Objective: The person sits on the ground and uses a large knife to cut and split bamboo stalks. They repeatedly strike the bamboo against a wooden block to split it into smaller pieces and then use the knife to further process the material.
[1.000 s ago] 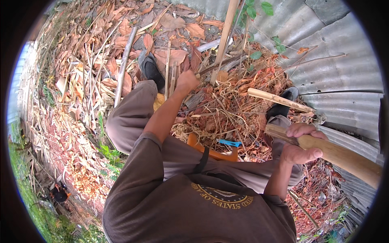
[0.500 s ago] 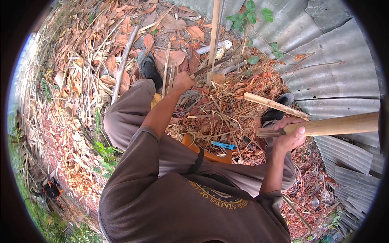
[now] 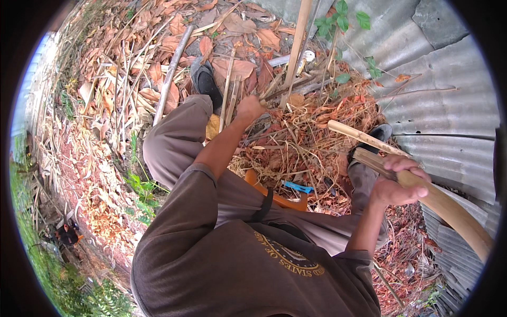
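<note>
My left hand (image 3: pixel 251 109), out in front past my bent knee, is closed round the handle of a long knife (image 3: pixel 301 83). Its dark blade points away to the right and passes by an upright wooden stake (image 3: pixel 297 53). On the right, my right hand (image 3: pixel 398 182) grips a thick bamboo pole (image 3: pixel 449 208) near its rough, split end. The other end of that pole slants down to the right edge of the picture. A thinner split bamboo piece (image 3: pixel 364 138) lies just beyond the right hand, over my right shoe (image 3: pixel 383 134).
Corrugated metal sheets (image 3: pixel 438 100) stand along the right. Dry leaves (image 3: pixel 240 24) and straw cover the ground, with a long grey stick (image 3: pixel 173 74) at the left. Between my legs are an orange plastic piece (image 3: pixel 290 203) and a light blue strip (image 3: pixel 298 187).
The bamboo pole in my right hand has swung from nearly level to a slant, its right end lower. My left hand keeps the knife near the stake. The whole view has shifted slightly.
</note>
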Demonstrator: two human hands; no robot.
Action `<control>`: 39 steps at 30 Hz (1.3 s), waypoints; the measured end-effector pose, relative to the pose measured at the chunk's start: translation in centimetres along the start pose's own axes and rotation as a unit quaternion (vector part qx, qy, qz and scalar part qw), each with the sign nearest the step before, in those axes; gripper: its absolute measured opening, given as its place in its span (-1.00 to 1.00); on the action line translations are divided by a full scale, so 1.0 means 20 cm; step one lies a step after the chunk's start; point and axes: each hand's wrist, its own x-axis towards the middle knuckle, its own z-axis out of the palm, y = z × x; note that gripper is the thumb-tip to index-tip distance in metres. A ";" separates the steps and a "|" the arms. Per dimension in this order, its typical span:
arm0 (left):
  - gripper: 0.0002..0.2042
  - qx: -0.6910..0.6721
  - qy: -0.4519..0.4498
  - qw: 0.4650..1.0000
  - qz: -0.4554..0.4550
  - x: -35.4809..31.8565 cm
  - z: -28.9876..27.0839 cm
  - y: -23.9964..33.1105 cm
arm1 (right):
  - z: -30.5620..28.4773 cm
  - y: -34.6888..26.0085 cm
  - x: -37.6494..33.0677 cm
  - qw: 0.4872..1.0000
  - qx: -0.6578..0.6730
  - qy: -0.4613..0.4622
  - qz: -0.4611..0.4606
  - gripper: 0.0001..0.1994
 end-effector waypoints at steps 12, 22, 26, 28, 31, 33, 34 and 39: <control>-0.65 0.017 0.005 1.000 0.009 -0.03 0.02 -0.05 | -0.02 -0.22 0.19 0.984 -0.113 -0.079 0.114 -0.54; -0.62 0.025 -0.008 0.999 0.023 0.01 0.06 -0.11 | -0.37 0.29 -0.53 0.773 -0.405 -0.217 0.438 -0.77; -0.70 -0.002 0.022 0.999 0.040 -0.04 0.05 -0.06 | -0.04 -0.22 0.24 0.975 -0.166 -0.051 0.139 -0.63; -0.70 0.001 0.024 0.999 0.029 -0.04 0.06 -0.08 | 0.00 -0.20 0.26 0.998 -0.036 -0.002 0.054 -0.61; -0.69 -0.005 0.001 0.999 0.035 -0.03 0.02 -0.03 | -0.21 0.33 -0.47 0.928 -0.369 -0.058 0.013 -0.75; -0.67 0.007 -0.002 0.999 0.050 -0.05 0.02 -0.01 | -0.60 0.53 -0.92 0.570 -0.486 -0.404 0.526 -0.73; -0.67 0.023 0.013 0.998 0.056 -0.05 0.05 -0.04 | -0.73 0.56 -1.00 0.704 -0.454 -0.389 0.384 -0.76; -0.64 0.013 -0.005 0.999 0.035 -0.05 0.07 -0.11 | -0.38 0.28 -0.40 0.870 -0.316 -0.127 0.357 -0.85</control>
